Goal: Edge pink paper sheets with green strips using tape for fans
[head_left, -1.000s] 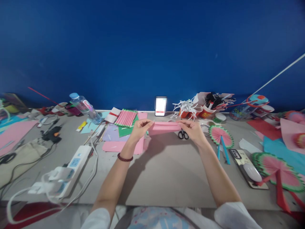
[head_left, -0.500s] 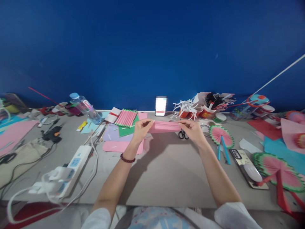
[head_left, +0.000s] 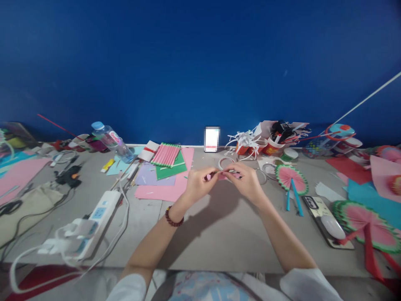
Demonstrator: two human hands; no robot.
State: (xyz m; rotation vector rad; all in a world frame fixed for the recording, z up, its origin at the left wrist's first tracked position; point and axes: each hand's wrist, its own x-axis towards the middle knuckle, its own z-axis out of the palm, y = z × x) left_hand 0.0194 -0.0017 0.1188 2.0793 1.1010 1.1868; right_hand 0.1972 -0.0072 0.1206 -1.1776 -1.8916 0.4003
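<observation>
Obs: left hand (head_left: 198, 186) and right hand (head_left: 247, 182) both pinch the folded pink paper (head_left: 223, 177), one at each end. It lies between them above the counter (head_left: 219, 234), long axis left–right, nearly edge-on. Fingertips almost meet; neither hand is nearer.

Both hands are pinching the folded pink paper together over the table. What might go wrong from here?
1. The folded pink paper is held only at the fingertips of the left hand and right hand; a loosened grip may let the folds spring open.
2. Little of it shows between the fingers, so uneven folds may go unnoticed.
3. The tape ring lies just beyond the hands and might get knocked.
</observation>
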